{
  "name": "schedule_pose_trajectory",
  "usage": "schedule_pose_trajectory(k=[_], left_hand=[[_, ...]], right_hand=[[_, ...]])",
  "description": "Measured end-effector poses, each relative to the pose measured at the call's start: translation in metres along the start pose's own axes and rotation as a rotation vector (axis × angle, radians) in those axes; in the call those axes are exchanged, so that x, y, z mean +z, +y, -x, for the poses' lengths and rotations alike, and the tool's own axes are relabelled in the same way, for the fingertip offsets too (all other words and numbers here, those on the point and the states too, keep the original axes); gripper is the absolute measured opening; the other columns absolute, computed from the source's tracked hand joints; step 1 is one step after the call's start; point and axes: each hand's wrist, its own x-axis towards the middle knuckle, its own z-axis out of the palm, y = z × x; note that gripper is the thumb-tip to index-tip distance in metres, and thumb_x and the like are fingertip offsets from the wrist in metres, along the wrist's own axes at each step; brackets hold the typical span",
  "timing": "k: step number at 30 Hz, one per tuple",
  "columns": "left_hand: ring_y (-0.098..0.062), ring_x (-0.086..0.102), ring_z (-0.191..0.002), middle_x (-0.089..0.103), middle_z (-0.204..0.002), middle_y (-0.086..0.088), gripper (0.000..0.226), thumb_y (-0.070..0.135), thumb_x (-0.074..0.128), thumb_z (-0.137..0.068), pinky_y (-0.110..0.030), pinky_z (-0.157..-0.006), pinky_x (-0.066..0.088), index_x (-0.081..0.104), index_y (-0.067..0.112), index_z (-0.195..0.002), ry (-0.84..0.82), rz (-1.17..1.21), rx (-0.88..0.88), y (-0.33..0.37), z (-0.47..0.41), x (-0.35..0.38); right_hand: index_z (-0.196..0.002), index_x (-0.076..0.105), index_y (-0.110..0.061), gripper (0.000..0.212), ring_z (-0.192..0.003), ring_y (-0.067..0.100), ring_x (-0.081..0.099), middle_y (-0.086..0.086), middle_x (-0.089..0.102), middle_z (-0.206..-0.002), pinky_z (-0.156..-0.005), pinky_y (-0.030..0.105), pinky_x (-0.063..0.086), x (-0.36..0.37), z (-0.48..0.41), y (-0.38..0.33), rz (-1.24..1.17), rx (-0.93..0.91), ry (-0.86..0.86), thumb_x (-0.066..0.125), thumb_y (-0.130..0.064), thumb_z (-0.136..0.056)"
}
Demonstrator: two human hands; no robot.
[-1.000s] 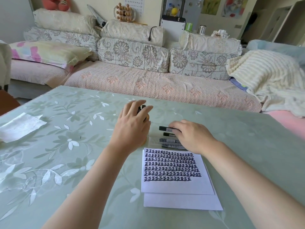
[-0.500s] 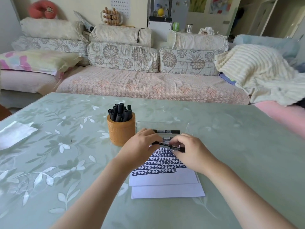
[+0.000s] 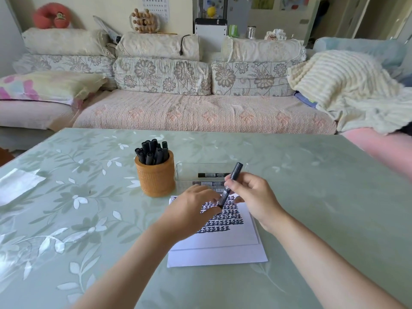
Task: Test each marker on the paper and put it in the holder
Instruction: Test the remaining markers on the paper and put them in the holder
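a marker (image 3: 232,181) is held by the right hand (image 3: 256,197), its fingers closed round the barrel. it is kept tilted, lower end over the paper (image 3: 242,234), so the tip can be brought down on the sheet. the left hand (image 3: 191,212) is curled at that lower end, probably to pull the cap; whether its fingers actually grip cannot be told. the holder (image 3: 156,181), packed with markers, is set just beside the paper on the table (image 3: 312,175) for a short drop. at least 1 marker lies in the clear tray (image 3: 189,169) behind, likely untested.
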Motion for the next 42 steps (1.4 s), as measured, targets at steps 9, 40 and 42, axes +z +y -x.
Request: schedule_pose_trajectory(k=[9,40,42], left_hand=[[-0.010,0.055,-0.102,0.061,-0.108,0.007,0.029,0.021,0.058,-0.093,-0.026,-0.087,0.047,0.057,0.017,-0.122,0.204,-0.097,-0.061,-0.001,0.000,-0.010],[-0.007,0.043,-0.074,0.059,-0.077,0.007,0.031,0.036,0.048,-0.096,-0.014,-0.069,0.035,0.070,0.014,-0.097,-0.045,-0.134,0.098,-0.016,0.012,-0.014],[-0.007,0.046,-0.076,0.060,-0.079,0.006,0.034,0.038,0.045,-0.096,-0.018,-0.070,0.039,0.069,0.013,-0.098,-0.048,-0.103,0.068,-0.015,0.012,-0.016]], right_hand=[[-0.116,0.060,-0.033,0.022,-0.057,0.016,0.046,-0.003,0.047,-0.067,-0.057,0.031,0.035,-0.011,-0.001,0.006,0.514,-0.038,-0.263,0.042,-0.036,-0.104],[-0.067,0.055,-0.025,0.032,-0.063,0.016,0.046,-0.004,0.048,-0.061,-0.061,0.033,0.039,-0.004,0.007,0.004,0.872,-0.093,-0.440,0.055,-0.038,-0.097],[-0.082,0.064,-0.023,0.020,-0.069,0.018,0.052,-0.002,0.055,-0.069,-0.065,0.036,0.045,-0.004,0.008,0.003,0.945,-0.226,-0.417,0.057,-0.036,-0.096]])
